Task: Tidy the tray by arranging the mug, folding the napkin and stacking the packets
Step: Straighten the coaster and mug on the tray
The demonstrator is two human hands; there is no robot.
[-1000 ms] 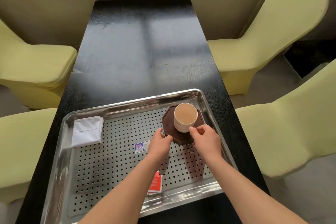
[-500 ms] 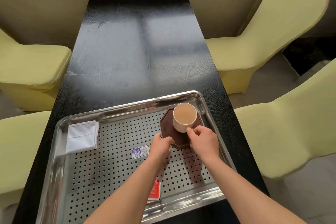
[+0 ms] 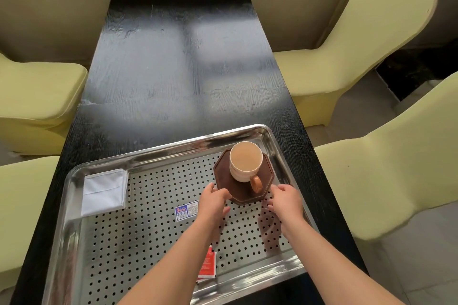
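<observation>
A cream mug point(image 3: 245, 161) with a brown handle turned toward me stands on a dark octagonal coaster point(image 3: 224, 176) in the far right corner of the perforated steel tray point(image 3: 138, 242). My left hand point(image 3: 213, 202) touches the coaster's near left edge with spread fingers. My right hand point(image 3: 287, 199) hovers open just off the coaster's near right edge, holding nothing. A folded white napkin point(image 3: 105, 190) lies at the tray's far left. Red packets point(image 3: 208, 264) lie near the front rim, partly under my left forearm.
A blue and white label point(image 3: 186, 210) is on the tray floor, left of my left hand. The tray rests on a black table point(image 3: 173, 62). Pale yellow chairs point(image 3: 371, 39) flank both sides of the table.
My right hand has let go of the mug's handle and drawn back, fingers apart. The handle now shows, pointing toward me. The left hand stays at the coaster's edge.
</observation>
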